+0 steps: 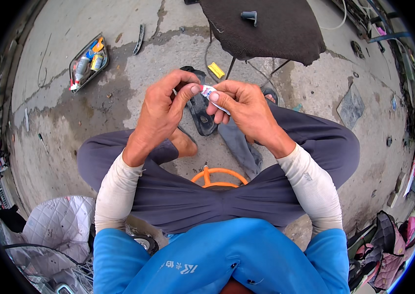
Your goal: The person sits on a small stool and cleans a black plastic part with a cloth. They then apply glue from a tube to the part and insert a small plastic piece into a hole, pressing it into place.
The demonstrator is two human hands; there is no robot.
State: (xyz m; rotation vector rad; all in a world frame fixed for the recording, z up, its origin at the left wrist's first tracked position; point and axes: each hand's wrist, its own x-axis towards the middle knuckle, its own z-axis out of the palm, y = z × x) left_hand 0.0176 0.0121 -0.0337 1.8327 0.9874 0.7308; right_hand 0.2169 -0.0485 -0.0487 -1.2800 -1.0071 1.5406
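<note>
In the head view I hold a small white tube (208, 93) with a red tip between both hands, over the gap between my bent legs. My left hand (173, 105) pinches at the red end with thumb and forefinger. My right hand (241, 110) is closed round the tube's body. Below my hands a black plastic part (201, 120) lies on the concrete, with a grey cloth (234, 147) beside it. A small yellow packet (215, 69) lies just beyond my hands.
A dark padded seat (266, 34) on thin legs stands at the top. A tray (75, 66) of cans and bottles is at upper left. An orange round frame (207, 172) is between my legs. Quilted fabric (58, 220) lies lower left, bags (384, 245) lower right.
</note>
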